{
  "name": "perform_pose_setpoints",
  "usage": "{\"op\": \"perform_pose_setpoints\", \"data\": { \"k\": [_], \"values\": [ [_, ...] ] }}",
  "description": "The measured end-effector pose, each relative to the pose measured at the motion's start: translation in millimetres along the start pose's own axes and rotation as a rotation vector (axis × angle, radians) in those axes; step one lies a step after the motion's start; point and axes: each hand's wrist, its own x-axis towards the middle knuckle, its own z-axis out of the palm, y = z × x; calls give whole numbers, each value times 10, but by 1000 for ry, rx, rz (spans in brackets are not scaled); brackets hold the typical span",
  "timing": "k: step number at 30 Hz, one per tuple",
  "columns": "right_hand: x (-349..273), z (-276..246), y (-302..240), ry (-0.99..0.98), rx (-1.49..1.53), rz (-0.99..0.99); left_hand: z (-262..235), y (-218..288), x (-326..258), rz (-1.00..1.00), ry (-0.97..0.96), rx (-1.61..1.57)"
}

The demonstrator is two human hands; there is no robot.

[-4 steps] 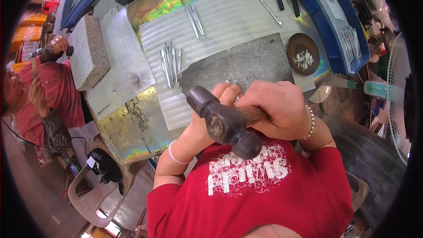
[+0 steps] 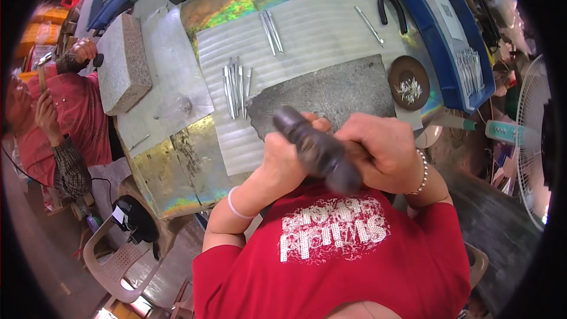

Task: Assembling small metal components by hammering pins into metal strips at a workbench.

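Note:
My right hand (image 2: pixel 383 152) is wrapped round the handle of a ball-peen hammer (image 2: pixel 318 150), its dark head raised close to the camera and slightly blurred. Behind that head, my left hand (image 2: pixel 280 160) rests at the near edge of a dark grey stone slab (image 2: pixel 331 85). Its fingers are curled; whatever they grip is hidden by the hammer. Several thin metal rods (image 2: pixel 236 90) lie left of the slab on a white foam sheet (image 2: pixel 319 23). To the slab's right, a round brown dish (image 2: pixel 403 71) holds small silvery pieces.
Pliers (image 2: pixel 391 6) and a single rod (image 2: pixel 369 26) lie at the far right. Beyond them stands a blue bin (image 2: pixel 434 29) with bagged rods. A fan (image 2: pixel 531 136) is at the right rim. On the left, another person (image 2: pixel 71 106) holds a hammer beside a granite block (image 2: pixel 125 62).
The hammer head has risen and shifted slightly right in the picture, and its outline is more smeared. The table has shifted a little as the view moved. My left hand remains near the slab's edge.

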Motion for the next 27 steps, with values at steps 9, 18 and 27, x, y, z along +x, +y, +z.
{"op": "perform_pose_setpoints", "data": {
  "k": [9, 18, 27],
  "values": [
    [-394, -402, -380, -8, -8, 227, 44, -77, 31, 64, 117, -23],
    [-322, -422, -460, -96, -198, 136, 50, -73, 54, 37, 117, -55],
    [-337, -374, -472, -105, -229, 117, 53, -82, 33, 42, 115, -38]
  ]
}}
